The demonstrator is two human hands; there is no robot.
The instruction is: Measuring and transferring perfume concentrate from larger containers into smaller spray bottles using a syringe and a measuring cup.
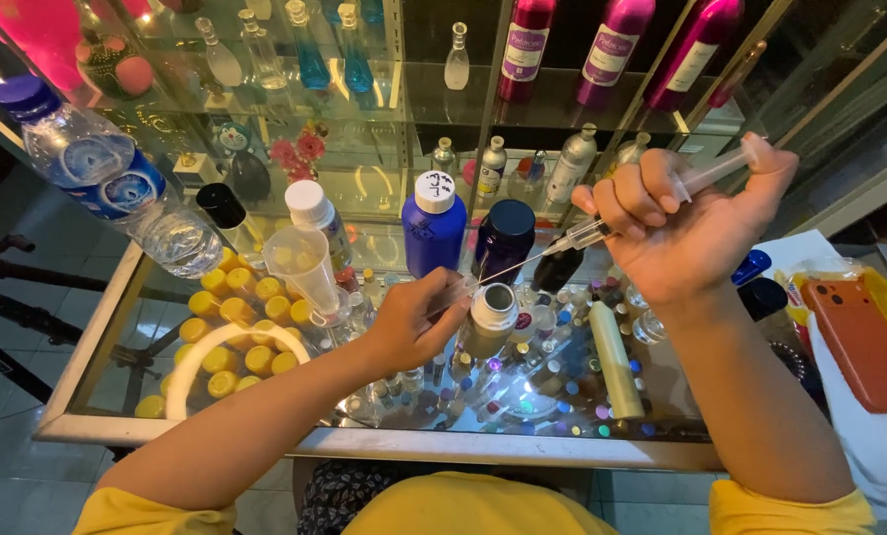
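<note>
Yellow sleeves at the bottom edge of the frame are nearest me, and from them both forearms reach up over the glass counter (522, 448). Starting at the upper left, a clear water bottle (116, 178) with a blue cap lies tilted over the corner, and below it sits a cluster of yellow caps (227, 332), massed together as if kept ready to hand. Beside them a clear plastic funnel (305, 266) stands upright, with a white-capped bottle just behind it.

At centre, my left hand (414, 322) is curled shut, pinching a small clear vial (455, 289) and tipping its mouth toward the needle — held steady, I judge, so the tip can find the opening. A blue bottle with a white lid (433, 223) and an open-necked grey bottle (490, 317) stand close by.

Right of centre, my right hand (686, 223) is closed around a syringe (651, 203), fingers wrapped on the barrel and thumb on the plunger end, the needle slanting down-left to the vial. At far right an orange phone (864, 342) rests on white cloth — well apart from the bottles.
</note>
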